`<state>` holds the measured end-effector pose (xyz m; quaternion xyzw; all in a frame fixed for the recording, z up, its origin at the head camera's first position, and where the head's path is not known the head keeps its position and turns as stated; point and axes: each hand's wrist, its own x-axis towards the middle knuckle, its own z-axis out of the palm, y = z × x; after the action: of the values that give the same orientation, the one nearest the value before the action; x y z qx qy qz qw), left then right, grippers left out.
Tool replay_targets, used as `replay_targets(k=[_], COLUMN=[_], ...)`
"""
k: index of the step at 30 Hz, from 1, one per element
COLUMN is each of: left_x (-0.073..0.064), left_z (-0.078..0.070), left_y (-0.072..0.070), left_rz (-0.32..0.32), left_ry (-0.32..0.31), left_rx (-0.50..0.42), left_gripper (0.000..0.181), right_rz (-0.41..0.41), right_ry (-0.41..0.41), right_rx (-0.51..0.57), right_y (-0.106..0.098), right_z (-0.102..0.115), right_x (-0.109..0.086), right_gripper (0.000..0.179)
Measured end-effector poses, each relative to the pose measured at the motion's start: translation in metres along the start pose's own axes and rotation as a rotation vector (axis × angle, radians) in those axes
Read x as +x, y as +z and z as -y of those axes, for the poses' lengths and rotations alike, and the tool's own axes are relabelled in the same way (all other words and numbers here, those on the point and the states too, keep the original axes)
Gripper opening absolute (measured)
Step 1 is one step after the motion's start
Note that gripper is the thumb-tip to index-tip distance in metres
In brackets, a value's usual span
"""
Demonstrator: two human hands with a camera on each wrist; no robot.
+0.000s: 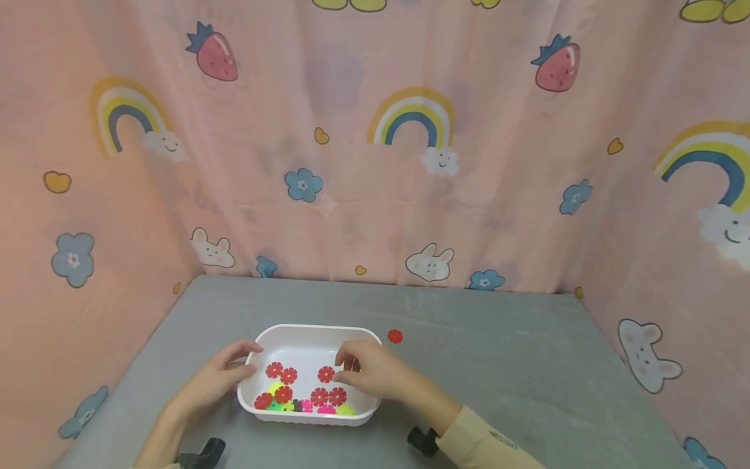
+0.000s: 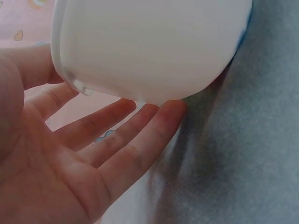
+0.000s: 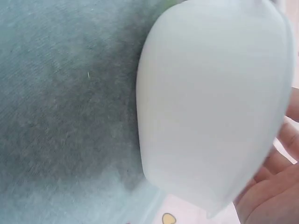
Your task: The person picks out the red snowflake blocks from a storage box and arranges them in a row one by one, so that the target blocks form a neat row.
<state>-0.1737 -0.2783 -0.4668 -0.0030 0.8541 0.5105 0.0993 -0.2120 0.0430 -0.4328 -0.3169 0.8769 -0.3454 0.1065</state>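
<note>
A white plastic tray [image 1: 310, 421] with rounded corners stands on the grey table. Inside lie several red flower-shaped discs [image 1: 319, 397], with yellow, green and pink ones [image 1: 326, 409] along its near side. My left hand [image 1: 213, 378] holds the tray's left end. In the left wrist view, the thumb reaches past the rim and the other fingers touch the outer wall [image 2: 154, 56]. My right hand [image 1: 375, 368] reaches over the right rim, fingers bent and thumb apart from the index finger, beside a red disc [image 1: 326, 374]. In the right wrist view, the tray wall [image 3: 210, 102] partly hides that hand.
One red disc [image 1: 395, 336] lies on the table just beyond the tray's far right corner. The grey tabletop [image 1: 504, 365] extends to the right. A pink patterned curtain [image 1: 375, 215] surrounds the back and sides. Black wrist mounts [image 1: 423, 441] sit by both wrists.
</note>
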Motion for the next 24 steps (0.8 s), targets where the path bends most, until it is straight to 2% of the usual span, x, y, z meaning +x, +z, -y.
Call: replay_targets(k=[7, 11, 16, 24], left_x=[0.002, 0.003, 0.002, 0.002], left_z=[0.004, 0.004, 0.004, 0.004], left_y=[0.0, 0.0, -0.001, 0.0], left_rz=[0.006, 0.006, 0.006, 0.004], left_ry=[0.0, -0.005, 0.0, -0.002], left_rx=[-0.013, -0.014, -0.006, -0.013], left_gripper=[0.042, 0.043, 0.043, 0.042], right_rz=[0.061, 0.069, 0.077, 0.079], right_ry=[0.045, 0.071, 0.137, 0.161], right_rx=[-0.079, -0.133, -0.133, -0.133], right_y=[0.009, 0.013, 0.019, 0.029], right_z=[0.003, 0.004, 0.006, 0.0], right_x=[0.012, 0.02, 0.028, 0.038], right_gripper=[0.022, 0.022, 0.025, 0.027])
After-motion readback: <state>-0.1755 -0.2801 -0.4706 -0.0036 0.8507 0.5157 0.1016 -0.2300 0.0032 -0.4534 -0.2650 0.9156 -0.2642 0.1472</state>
